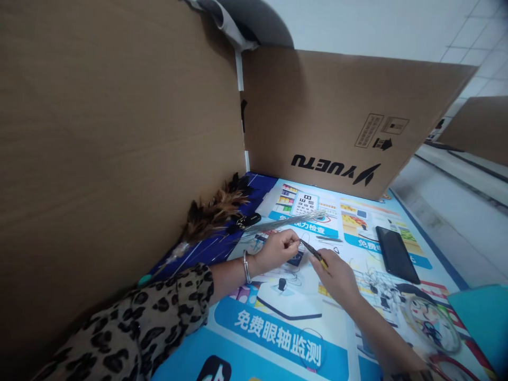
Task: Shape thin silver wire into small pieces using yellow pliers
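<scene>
My left hand (280, 250), with a silver bangle at the wrist, is closed in a pinch on what looks like a thin wire, mostly hidden by the fingers. Yellow-and-black pliers (317, 255) are gripped in my right hand (337, 276); their narrow tip meets the left fingertips. Whether the jaws bite on the wire is too small to tell. Just beyond the left hand lies a bundle of thin silver wires (288, 221). A few short wires (329, 239) rest on the printed sheet past the pliers.
Brown cardboard panels (337, 116) wall in the left and far sides. Brown feathers (214, 209) and a black key fob (251, 219) lie along the left. To the right are a black phone (397, 254), tangled wire pieces (379, 288) and a clear round container (432, 324).
</scene>
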Available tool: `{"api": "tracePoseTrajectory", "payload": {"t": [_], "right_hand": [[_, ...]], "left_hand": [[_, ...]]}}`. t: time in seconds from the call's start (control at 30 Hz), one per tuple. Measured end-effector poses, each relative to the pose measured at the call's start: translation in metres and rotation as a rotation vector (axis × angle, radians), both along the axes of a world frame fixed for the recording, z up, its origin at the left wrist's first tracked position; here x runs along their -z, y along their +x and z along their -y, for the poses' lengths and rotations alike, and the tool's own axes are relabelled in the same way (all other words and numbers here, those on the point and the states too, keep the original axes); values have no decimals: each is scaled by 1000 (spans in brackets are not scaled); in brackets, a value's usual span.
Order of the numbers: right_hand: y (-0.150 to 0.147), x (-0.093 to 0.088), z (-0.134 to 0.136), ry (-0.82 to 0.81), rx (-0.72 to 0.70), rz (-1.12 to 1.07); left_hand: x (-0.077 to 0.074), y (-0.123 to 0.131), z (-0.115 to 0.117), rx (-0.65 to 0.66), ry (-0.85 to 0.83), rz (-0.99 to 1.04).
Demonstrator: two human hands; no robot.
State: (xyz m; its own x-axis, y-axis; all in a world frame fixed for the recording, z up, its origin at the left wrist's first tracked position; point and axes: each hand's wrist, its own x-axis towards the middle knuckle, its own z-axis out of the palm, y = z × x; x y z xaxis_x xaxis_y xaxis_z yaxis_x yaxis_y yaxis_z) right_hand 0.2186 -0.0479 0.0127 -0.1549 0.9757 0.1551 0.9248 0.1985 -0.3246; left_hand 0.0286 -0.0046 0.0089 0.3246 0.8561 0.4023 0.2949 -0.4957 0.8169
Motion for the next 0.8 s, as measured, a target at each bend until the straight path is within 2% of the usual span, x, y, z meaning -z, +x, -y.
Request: {"api": "tracePoseTrajectory", "payload": {"t": [0.4, 0.8], "right_hand": [[0, 4, -1, 31, 7, 111], [-1, 2, -1, 19, -3, 115]], "left_hand": [[4, 1, -2, 6, -13, 46], [1, 0, 0, 15, -17, 69]]}}
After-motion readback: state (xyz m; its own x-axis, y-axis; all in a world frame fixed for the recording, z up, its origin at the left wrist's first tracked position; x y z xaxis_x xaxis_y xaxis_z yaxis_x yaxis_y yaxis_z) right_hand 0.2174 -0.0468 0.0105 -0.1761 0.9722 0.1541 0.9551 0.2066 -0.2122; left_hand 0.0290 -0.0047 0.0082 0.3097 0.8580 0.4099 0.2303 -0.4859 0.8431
